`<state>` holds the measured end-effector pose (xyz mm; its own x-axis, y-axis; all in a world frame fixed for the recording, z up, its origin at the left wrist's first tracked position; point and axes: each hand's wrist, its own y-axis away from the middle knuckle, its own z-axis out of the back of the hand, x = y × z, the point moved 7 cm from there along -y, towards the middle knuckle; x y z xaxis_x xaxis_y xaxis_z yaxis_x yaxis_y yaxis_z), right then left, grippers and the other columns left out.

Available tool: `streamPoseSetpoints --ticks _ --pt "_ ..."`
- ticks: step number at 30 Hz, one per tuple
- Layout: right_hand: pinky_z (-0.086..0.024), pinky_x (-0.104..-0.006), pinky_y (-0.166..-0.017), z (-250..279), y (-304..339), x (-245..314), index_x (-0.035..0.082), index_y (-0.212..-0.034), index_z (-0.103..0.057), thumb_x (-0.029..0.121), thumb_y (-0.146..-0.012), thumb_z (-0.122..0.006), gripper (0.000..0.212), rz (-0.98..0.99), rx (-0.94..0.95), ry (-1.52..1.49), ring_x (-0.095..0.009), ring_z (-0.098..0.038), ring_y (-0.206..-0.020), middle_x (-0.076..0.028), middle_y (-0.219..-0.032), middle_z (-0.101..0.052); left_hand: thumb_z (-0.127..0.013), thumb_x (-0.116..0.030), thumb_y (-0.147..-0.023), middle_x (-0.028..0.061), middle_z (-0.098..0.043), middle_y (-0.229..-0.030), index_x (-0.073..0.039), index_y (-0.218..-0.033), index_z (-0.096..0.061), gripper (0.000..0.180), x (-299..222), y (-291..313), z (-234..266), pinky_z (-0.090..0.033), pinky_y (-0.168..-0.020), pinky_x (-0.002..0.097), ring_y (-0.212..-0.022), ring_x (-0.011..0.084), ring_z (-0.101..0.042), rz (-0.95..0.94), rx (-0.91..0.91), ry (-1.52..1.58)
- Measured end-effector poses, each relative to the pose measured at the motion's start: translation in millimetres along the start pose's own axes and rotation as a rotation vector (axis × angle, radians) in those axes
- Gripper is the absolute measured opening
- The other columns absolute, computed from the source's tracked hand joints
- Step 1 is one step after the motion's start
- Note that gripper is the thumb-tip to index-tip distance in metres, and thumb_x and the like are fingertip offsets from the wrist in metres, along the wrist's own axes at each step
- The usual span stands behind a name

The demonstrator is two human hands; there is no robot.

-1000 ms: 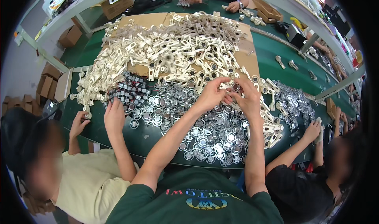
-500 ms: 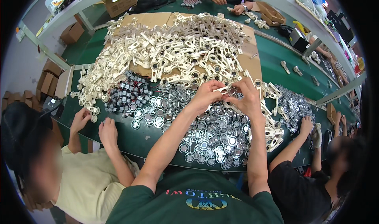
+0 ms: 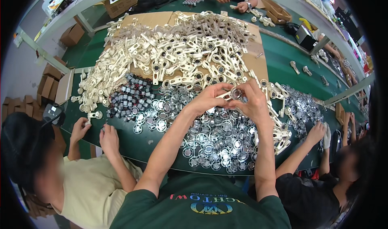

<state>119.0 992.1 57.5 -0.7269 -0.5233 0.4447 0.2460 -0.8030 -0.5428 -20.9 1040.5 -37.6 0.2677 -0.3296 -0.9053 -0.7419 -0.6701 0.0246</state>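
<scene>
Both my hands are raised over a heap of silver metal discs. My left hand is closed on the narrow end of a cream plastic housing. At the housing's round end, my right hand pinches a silver disc between thumb and fingers; whether the disc is seated in the ring cannot be made out. Beyond my hands spreads a large pile of similar cream housings. Small dark motor-like blocks with thin wires lie left of the discs.
A flattened cardboard sheet lies under the housings on the green table. People work close at my left and right; another person's hands are across the table. A second disc pile lies to the right. Shelf frames rise at both sides.
My hands stay together on the housing and disc, with only a slight shift. The person at left has lifted a cream part from the table edge; the person at right has moved a hand.
</scene>
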Motion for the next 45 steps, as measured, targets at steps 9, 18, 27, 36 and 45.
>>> streamPoseSetpoints --ticks 9,18,27,36,45 --pt "-0.057 -0.0451 -0.069 1.5 -3.4 13.6 0.006 -0.115 -0.068 0.020 -0.068 -0.094 0.055 0.013 0.004 0.073 -0.034 -0.069 -0.083 -0.010 -0.100 -0.062 -0.064 -0.013 -0.103 0.0058 -0.073 -0.106 -0.001 -0.143 -0.054 0.042 -4.0 1.2 -9.5 -0.058 -0.075 0.0275 -0.088 0.0120 -0.071 -0.059 -0.098 0.104" --pt "-0.055 -0.0431 -0.065 0.8 2.3 12.3 0.012 -0.123 -0.069 0.026 -0.073 -0.091 0.056 0.066 0.048 0.255 -0.030 -0.070 -0.080 -0.009 -0.098 -0.064 -0.065 -0.019 -0.107 0.0067 -0.074 -0.103 0.000 -0.141 -0.060 0.040 -14.4 4.4 -15.3 -0.059 -0.070 0.0264 -0.081 0.0106 -0.068 -0.142 -0.240 -0.090" --pt "-0.054 -0.0422 -0.060 9.1 1.5 29.4 0.009 -0.122 -0.069 0.030 -0.078 -0.089 0.053 0.041 -0.005 0.159 -0.031 -0.070 -0.071 -0.009 -0.084 -0.067 -0.065 -0.023 -0.107 0.0061 -0.073 -0.105 -0.001 -0.135 -0.065 0.036 -6.5 7.1 -6.1 -0.059 -0.068 0.0253 -0.083 0.0102 -0.069 -0.133 -0.280 -0.144" --pt "-0.054 -0.0411 -0.060 1.3 12.7 13.9 0.009 -0.117 -0.068 0.030 -0.077 -0.090 0.050 0.045 -0.022 0.157 -0.030 -0.071 -0.070 -0.009 -0.084 -0.069 -0.061 -0.026 -0.109 0.0034 -0.073 -0.101 0.000 -0.134 -0.065 0.037 -8.1 9.6 -16.4 -0.060 -0.068 0.0252 -0.076 0.0096 -0.068 -0.108 -0.186 -0.002" --pt "-0.054 -0.0414 -0.059 0.4 13.3 12.9 0.012 -0.120 -0.070 0.030 -0.075 -0.090 0.052 0.037 0.048 0.122 -0.031 -0.070 -0.070 -0.008 -0.087 -0.067 -0.063 -0.022 -0.107 0.0046 -0.074 -0.098 0.001 -0.136 -0.063 0.037 -6.5 12.2 -15.4 -0.058 -0.066 0.0238 -0.077 0.0113 -0.071 -0.118 -0.140 -0.055"
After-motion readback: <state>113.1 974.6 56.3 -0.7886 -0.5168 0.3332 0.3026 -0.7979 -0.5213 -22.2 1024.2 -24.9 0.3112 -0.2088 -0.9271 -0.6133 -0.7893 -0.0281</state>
